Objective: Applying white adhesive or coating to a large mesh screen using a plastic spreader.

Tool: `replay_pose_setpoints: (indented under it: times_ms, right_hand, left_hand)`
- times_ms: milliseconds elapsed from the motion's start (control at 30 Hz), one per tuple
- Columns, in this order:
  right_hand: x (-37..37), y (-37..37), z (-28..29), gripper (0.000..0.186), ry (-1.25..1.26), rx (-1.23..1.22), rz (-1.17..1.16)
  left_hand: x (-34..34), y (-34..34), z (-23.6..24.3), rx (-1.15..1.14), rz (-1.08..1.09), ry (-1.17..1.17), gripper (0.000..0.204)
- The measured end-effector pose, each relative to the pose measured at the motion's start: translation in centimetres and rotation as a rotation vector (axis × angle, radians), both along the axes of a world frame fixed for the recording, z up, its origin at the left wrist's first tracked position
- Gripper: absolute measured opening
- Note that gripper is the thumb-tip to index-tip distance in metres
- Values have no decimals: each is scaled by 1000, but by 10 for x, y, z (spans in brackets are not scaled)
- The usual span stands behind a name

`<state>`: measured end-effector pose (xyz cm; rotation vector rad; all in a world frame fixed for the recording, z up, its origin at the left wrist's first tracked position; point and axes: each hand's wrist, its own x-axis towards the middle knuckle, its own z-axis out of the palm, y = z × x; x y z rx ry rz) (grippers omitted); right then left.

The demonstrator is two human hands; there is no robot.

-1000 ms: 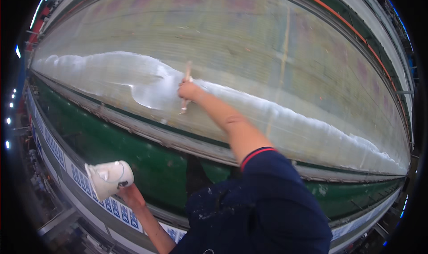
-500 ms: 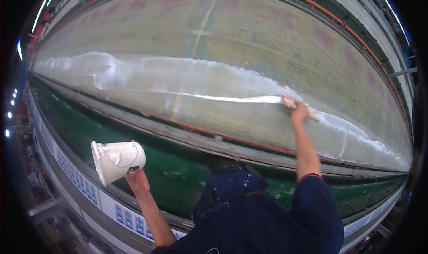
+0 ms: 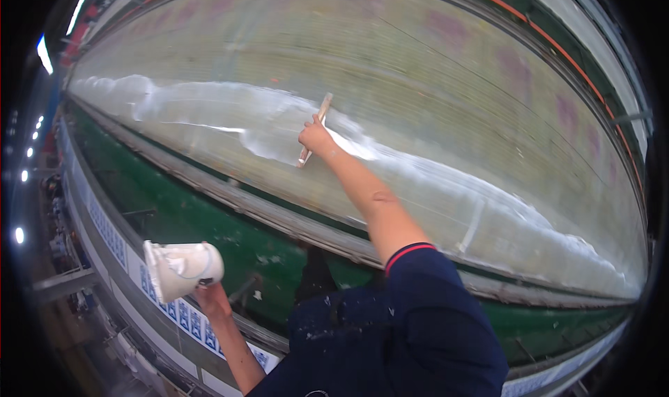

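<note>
Head view: right hand (image 3: 317, 139) has fingers closed round a wooden spreader (image 3: 325, 106), lying across the white paste (image 3: 446, 179) on the near part of the long framed panel (image 3: 432, 90). Left hand (image 3: 214, 301) grips a white bucket (image 3: 188, 266) from below, tipped with its mouth leftward; fingers mostly hidden. I'd call it partway: paste looks spread thin over the near band, but sits thicker right of the spreader, and the far side looks uncoated. Grey rail (image 3: 279, 219) and green strip (image 3: 209, 219) run between worker (image 3: 432, 313) and panel; right arm (image 3: 369, 195) reaches over both, hiding some coating
</note>
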<state>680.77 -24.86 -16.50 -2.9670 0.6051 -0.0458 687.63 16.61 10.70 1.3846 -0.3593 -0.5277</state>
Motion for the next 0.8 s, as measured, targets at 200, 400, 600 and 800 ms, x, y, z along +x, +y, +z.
replay_pose_setpoints:
  times_ms: [200, 400, 600, 800]
  right_hand:
    - [-462, -22, 8, 14, 58, 174, 36]
    - [-955, 51, 32, 26, -125, 303, -874]
    - [-978, 94, -8, 32, -178, -76, -1436]
    - [-828, 70, -16, 19, -420, 105, -883]
  left_hand:
    - [-189, -35, 24, 6, 74, 7, 87]
    - [-384, -84, 19, -82, -138, 8, 93]
    - [-562, -43, 27, -97, -251, 25, 97]
    - [-719, 8, 40, -93, -202, -83, 95]
